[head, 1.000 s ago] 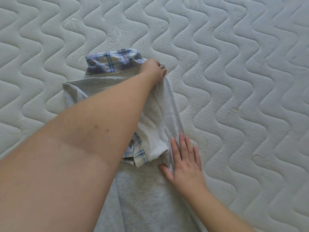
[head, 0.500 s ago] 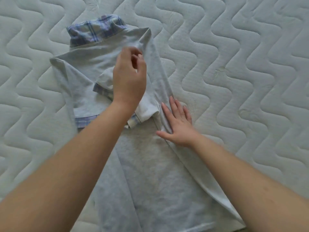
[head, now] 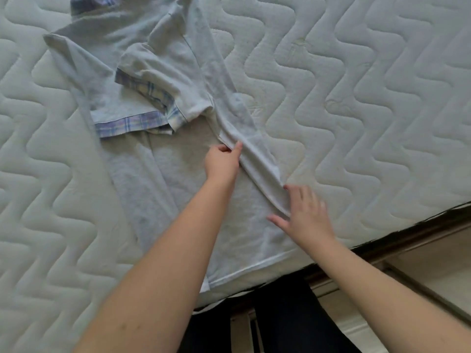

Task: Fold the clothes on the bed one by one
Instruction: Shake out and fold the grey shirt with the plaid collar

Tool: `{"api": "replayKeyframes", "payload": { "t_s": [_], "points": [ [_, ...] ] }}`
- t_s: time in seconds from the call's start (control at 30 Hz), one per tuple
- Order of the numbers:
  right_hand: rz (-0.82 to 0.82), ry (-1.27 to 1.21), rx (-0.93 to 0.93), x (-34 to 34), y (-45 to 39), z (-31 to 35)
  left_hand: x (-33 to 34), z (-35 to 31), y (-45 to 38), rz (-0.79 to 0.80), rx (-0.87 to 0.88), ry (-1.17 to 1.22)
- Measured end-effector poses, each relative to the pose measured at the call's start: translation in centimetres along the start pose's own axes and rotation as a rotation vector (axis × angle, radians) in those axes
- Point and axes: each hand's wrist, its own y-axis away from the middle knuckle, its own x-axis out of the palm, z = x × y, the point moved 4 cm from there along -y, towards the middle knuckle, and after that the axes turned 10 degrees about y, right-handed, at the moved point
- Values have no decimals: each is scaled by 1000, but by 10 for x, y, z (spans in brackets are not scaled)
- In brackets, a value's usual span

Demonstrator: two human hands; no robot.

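My left hand [head: 222, 163] pinched the folded-over side edge of the grey shirt [head: 188, 179], thumb against curled fingers, while my right hand [head: 304, 215] lay with fingers spread and slightly blurred on the same fold toward five o'clock. A second before, the left had been up at the shoulder and the right pressing mid-body; both had since dropped down the long fold, so I judged the sleeves were tucked and the side was being straightened. The shirt lay on the mattress [head: 369, 110], collar at twelve, hem at the bed's edge at six; open room stretched toward three.
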Motion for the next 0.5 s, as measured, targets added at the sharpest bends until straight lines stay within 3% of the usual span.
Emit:
{"api": "replayKeyframes", "payload": {
  "t_s": [0.13, 0.33, 0.4, 0.5],
  "points": [
    [85, 99, 79, 15, 40, -22, 11, -5, -2, 52, -30, -2],
    [5, -19, -58, 10, 70, -8, -2, -13, 21, -45, 219, 15],
    [-47, -37, -154, 10, 80, 9, -5, -4, 28, -28, 148, 147],
    [19, -92, -255, 24, 90, 32, 1, 24, 45, 166, -37, 200]
  ]
}}
